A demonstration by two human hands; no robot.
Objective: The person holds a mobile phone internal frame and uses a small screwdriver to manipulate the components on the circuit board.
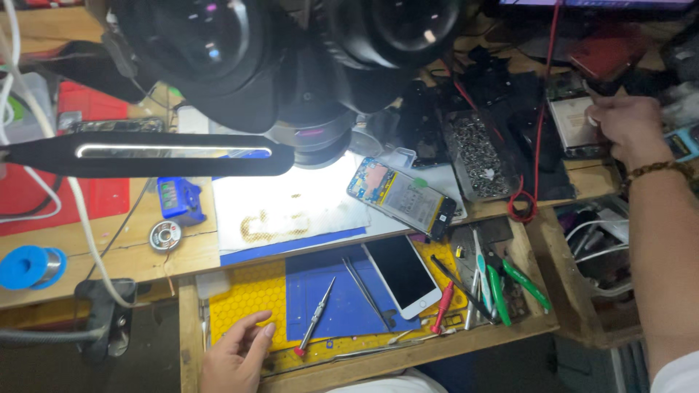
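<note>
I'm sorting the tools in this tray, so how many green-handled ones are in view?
2: one green-handled tool lies upright-ish at the tray's right end, the other slants just right of it. More could be hidden among the clutter around them.

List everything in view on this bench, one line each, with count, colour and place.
microscope head: one, black, top centre above the bench
lamp bar: one, black with a lit strip, left
opened phone: one, blue and yellow insides, centre on the white plate
white-framed phone: one, black screen, on the blue mat in the drawer
blue mat: one, blue, on the yellow mat
yellow mat: one, yellow, drawer floor
screwdriver: one, silver with red tip, on the blue mat
green-handled tools: several, green, drawer right
solder spool: one, blue, far left
red cable: one, red, right
left hand: resting on the yellow mat's edge, open
right hand: reaching to phone parts at upper right; grip unclear
</note>
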